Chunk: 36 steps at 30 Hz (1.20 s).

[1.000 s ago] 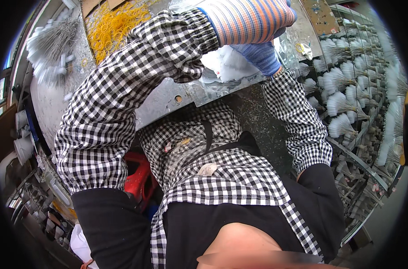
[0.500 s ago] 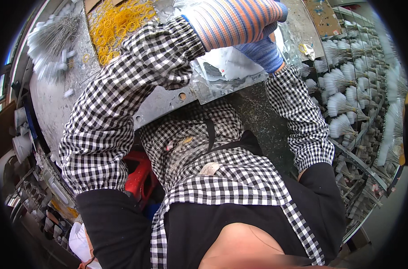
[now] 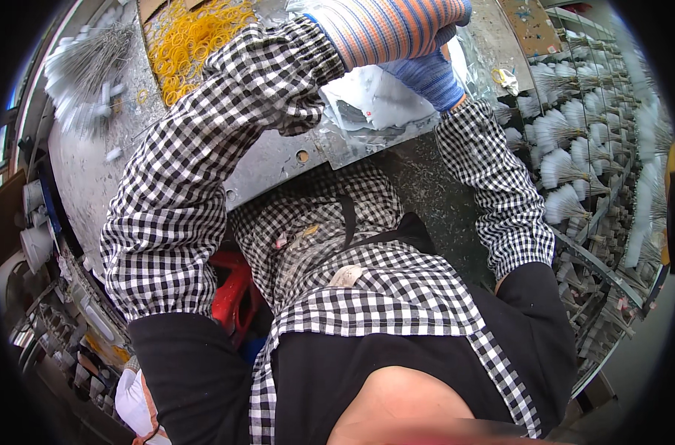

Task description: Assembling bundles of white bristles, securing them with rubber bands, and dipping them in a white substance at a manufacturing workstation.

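The two hands are shown brought together above the tabletop [image 3: 267, 167], the left hand [image 3: 397, 31], in a glove striped orange and blue, being laid over the fingers of the right hand [image 3: 429, 80], gloved in blue. Whether anything is gripped between them cannot be told, since the meeting point is covered by the left glove. Directly below the hands, toward the body, a heap of white material [image 3: 382, 96] is seen near the tabletop's front edge; its exact kind cannot be made out. Just to the right of the right hand, a small white-and-yellow scrap [image 3: 507, 81] is found. To the left of the left hand, beyond its checked sleeve [image 3: 267, 70], loose yellow rings [image 3: 193, 48] are spread, and farther left a bundle of thin wires with white tufts [image 3: 93, 63] is placed. Well to the right of both hands, similar bundles are carried in rows on a rack [image 3: 564, 159]. It is judged that rings could be swept away if the left forearm were swung outward, that the white material could be pushed over the front edge by a low wrist, and that a grip could be lost through slippage of the knitted gloves.
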### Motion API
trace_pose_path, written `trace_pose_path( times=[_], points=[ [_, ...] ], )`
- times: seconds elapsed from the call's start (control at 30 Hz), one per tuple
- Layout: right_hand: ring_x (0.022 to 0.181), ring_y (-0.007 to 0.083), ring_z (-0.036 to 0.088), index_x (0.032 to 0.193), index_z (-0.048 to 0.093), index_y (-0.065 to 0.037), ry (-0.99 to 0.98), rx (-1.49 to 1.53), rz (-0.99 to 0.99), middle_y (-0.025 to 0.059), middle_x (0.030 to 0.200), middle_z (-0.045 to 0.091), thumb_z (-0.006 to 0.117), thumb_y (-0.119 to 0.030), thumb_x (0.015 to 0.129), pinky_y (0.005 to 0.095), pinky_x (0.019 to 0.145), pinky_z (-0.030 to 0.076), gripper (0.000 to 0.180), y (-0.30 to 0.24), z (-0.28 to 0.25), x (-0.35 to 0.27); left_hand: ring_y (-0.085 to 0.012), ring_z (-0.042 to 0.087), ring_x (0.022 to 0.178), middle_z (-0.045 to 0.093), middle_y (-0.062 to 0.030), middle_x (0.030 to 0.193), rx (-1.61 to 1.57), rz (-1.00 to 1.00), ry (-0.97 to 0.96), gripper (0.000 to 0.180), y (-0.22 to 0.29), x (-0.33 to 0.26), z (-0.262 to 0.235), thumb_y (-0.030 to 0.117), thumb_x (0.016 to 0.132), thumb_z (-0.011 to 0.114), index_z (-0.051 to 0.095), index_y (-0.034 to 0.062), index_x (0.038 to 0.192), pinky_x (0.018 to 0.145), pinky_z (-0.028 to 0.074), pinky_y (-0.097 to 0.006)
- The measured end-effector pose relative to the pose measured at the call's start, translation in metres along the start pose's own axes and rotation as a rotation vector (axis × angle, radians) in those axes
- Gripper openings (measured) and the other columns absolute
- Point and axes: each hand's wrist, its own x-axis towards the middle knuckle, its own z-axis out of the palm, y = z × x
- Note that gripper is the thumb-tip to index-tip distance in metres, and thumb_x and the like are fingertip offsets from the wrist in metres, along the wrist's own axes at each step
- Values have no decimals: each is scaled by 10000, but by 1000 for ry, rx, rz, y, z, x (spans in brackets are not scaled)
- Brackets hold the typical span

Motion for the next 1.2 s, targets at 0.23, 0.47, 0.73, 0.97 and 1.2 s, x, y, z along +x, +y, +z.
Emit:
trace_pose_path(
  times=[0.23,0.47,0.73,0.97,1.2],
  points=[
    [1367,283,451,1564,316,-95,-511,-49,419,147,1488,433,675,-530,949,460,1114,393,835,-27,-32,12,-303,697,869,681,-113,856,15,76,-66,125,9,3,3,150,809,631,710,79,875,761,564,-411],
    [903,191,714,1113,693,-78,269,28,-77,47,943,711,849,-457,807,346,780,602,512,9,10,-13,-294,685,902,668,-96,935,84,104,-180,122,21,2,-6,165,840,603,655,90,920,785,563,-400],
    [880,181,718,1106,703,-85,277,-96,-113,37,929,715,816,-422,849,328,779,599,439,6,12,-23,-287,686,910,672,-96,896,30,55,-160,115,23,1,-6,154,835,616,680,90,905,795,565,-397],
    [1396,297,402,1605,227,-128,-701,-139,477,152,1553,353,591,-487,1007,500,1163,335,786,-36,-31,9,-288,691,909,689,-96,907,8,61,-138,128,20,-1,-7,157,830,627,700,88,907,786,571,-394],
    [1391,292,398,1604,227,-111,-656,-53,474,135,1544,359,628,-531,973,496,1155,335,858,-30,-29,8,-267,700,904,685,-78,904,30,35,-205,141,18,3,-10,175,834,621,710,100,915,765,577,-393]
  ],
)
